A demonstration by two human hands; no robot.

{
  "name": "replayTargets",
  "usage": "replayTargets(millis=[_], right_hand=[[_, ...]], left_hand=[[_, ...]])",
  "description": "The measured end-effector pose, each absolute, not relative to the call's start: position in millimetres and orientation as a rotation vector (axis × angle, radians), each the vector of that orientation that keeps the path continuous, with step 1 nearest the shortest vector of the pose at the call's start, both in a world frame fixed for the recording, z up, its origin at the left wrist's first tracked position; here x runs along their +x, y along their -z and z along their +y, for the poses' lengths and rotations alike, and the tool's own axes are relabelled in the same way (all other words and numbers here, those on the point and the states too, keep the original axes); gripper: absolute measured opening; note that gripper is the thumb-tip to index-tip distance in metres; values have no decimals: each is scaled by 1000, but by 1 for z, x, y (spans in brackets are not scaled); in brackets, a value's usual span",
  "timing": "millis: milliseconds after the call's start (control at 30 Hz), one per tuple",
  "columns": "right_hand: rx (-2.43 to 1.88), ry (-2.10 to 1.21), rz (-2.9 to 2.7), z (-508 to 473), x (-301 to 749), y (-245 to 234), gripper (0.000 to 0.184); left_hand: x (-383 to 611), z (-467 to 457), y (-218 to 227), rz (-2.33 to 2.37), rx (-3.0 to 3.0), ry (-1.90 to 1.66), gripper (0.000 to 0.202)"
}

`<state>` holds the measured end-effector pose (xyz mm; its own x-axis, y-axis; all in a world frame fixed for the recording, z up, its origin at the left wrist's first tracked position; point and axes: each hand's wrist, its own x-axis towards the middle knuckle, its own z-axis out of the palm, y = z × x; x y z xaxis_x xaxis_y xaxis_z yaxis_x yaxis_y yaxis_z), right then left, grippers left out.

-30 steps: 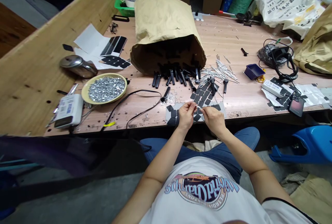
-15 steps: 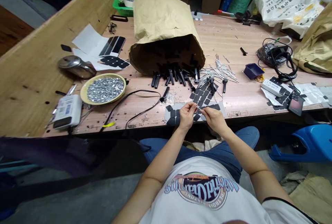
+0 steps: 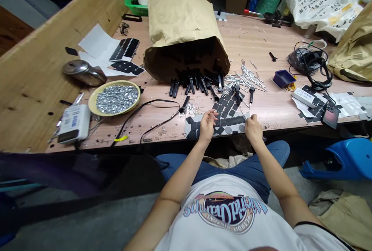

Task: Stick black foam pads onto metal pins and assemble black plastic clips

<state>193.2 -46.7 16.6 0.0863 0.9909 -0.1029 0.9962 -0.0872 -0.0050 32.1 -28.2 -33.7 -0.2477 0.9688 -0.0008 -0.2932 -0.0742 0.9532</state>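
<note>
My left hand (image 3: 207, 126) is over the left part of a grey backing sheet (image 3: 200, 117) bearing black rounded stickers (image 3: 229, 121). Its fingers are loosely bent and apart, with nothing visible in them. At the sheet's right end, my right hand (image 3: 254, 130) is closed with fingertips pressed together; what it holds is hidden. Just above those fingertips stands the thin metal rod of a black plastic part (image 3: 252, 95). A similar black part (image 3: 237, 96) with a rod lies to its left. Small shiny metal pieces (image 3: 190, 109) are scattered beyond my left hand.
A brown paper sack (image 3: 183, 18) spills black plastic parts (image 3: 192, 84) onto the table. Loose metal rods (image 3: 245, 78) lie right of it. At left are a yellow bowl (image 3: 92, 103) of metal pieces, a white box (image 3: 74, 121) and a black cable (image 3: 148, 104). A purple tray (image 3: 283, 78) sits right.
My hands were together, pinching a thin rod between them. They have parted: the right hand moved right to the sheet's end, and the left hand's fingers have loosened.
</note>
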Motion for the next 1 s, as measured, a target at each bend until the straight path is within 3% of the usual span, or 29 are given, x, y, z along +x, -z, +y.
replayTargets(millis=[133, 267, 433, 600, 700, 1000], right_hand=[[1869, 261, 2335, -56, 174, -14, 30], [2121, 125, 2118, -54, 174, -16, 33], [1857, 258, 2362, -52, 177, -14, 28], [2179, 163, 2175, -48, 183, -10, 30], [1993, 400, 2483, -54, 180, -1, 25], [2280, 1298, 2744, -62, 186, 9, 22]], left_hand=[[29, -29, 29, 1162, 829, -1573, 44], [26, -30, 25, 1187, 795, -1631, 46], [24, -32, 21, 1201, 785, -1640, 47], [24, -33, 17, 1215, 795, -1662, 49], [25, -33, 17, 1213, 825, -1647, 49], [20, -34, 23, 1260, 857, -1570, 39]])
